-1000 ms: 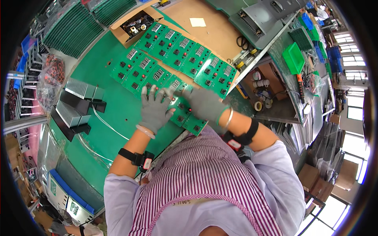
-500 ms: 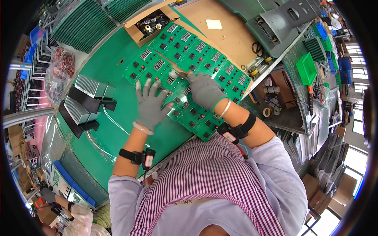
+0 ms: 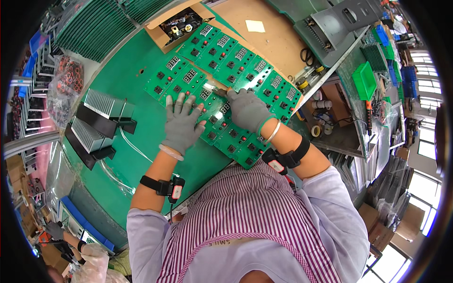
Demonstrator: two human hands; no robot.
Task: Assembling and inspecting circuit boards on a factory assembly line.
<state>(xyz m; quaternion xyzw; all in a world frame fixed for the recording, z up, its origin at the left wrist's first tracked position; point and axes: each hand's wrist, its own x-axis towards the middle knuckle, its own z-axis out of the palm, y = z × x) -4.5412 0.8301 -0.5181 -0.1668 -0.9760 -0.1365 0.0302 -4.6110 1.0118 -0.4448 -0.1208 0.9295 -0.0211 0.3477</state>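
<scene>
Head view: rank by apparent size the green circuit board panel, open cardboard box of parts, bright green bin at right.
1. green circuit board panel, clearly largest.
2. open cardboard box of parts.
3. bright green bin, though fisheye shrinking near the rim makes 2 versus 3 unsure.

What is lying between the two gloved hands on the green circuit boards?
In the head view, only circuit board surface, with black parts and red buttons, shows between the left hand and the right hand; no loose object lies there.

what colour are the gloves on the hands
Grey: both the left hand and right hand wear grey gloves, seen in the head view.
</scene>
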